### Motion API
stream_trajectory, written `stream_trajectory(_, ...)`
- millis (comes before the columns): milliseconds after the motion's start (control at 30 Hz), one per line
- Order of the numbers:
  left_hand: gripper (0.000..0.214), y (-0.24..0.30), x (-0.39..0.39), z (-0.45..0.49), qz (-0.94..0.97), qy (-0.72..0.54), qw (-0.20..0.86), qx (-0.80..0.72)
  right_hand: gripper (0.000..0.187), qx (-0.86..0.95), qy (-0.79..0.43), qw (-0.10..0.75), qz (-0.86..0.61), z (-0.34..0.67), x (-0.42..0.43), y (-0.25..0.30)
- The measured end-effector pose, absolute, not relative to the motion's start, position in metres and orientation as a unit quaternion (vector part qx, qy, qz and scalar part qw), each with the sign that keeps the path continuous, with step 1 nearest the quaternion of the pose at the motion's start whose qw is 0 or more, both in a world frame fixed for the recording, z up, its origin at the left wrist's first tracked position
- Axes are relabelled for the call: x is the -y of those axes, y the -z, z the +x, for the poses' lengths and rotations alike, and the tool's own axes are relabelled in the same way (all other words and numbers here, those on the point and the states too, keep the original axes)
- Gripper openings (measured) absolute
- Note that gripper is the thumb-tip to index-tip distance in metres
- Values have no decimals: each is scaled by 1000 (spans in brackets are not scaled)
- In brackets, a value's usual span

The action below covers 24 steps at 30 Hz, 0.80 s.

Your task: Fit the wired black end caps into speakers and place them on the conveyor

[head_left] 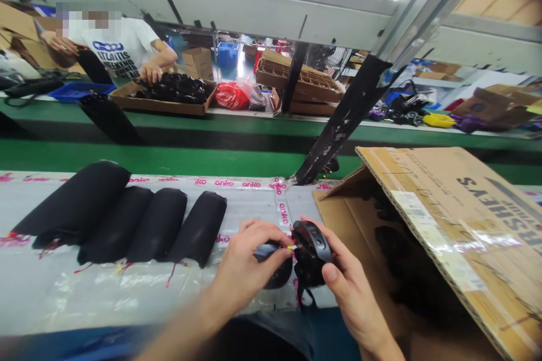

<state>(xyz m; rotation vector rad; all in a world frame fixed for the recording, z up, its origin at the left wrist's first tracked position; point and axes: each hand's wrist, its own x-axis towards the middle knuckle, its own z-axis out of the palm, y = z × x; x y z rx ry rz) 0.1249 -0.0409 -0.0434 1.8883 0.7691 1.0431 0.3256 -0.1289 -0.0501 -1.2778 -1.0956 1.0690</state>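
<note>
My right hand (353,287) is wrapped round a black plastic housing (311,262) with a curved grey-blue button panel and a short strap loop below. Close to its left side, my left hand (249,256) pinches a small white and yellow wire connector (292,247) between thumb and fingertips. Whether the connector is joined to the housing I cannot tell. Under my left fingers, a second dark rounded part (279,276) is partly hidden. Several black fabric-covered cylinders (199,228) lie side by side to the left, thin coloured wires sticking out of their near ends.
An open cardboard box (449,225) with dark parts inside stands at the right. A slanted black-wrapped post (342,124) rises behind the bench (245,200). Beyond the green conveyor (220,155), a co-worker (122,45) reaches toward a carton tray (169,106) of black parts.
</note>
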Motion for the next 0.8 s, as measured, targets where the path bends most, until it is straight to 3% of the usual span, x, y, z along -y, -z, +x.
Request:
stream_trajectory(267, 14, 44, 43, 127, 758, -423, 390, -307, 67, 490, -498, 517, -495, 345, 129, 58)
stream_trajectory(533, 17, 42, 40, 135, 827, -420, 257, -271, 77, 509, -441, 483, -560, 336, 130, 41)
stream_trajectory(800, 17, 52, 40, 115, 810, -398, 339, -267, 85, 512, -446, 455, -577, 327, 126, 31)
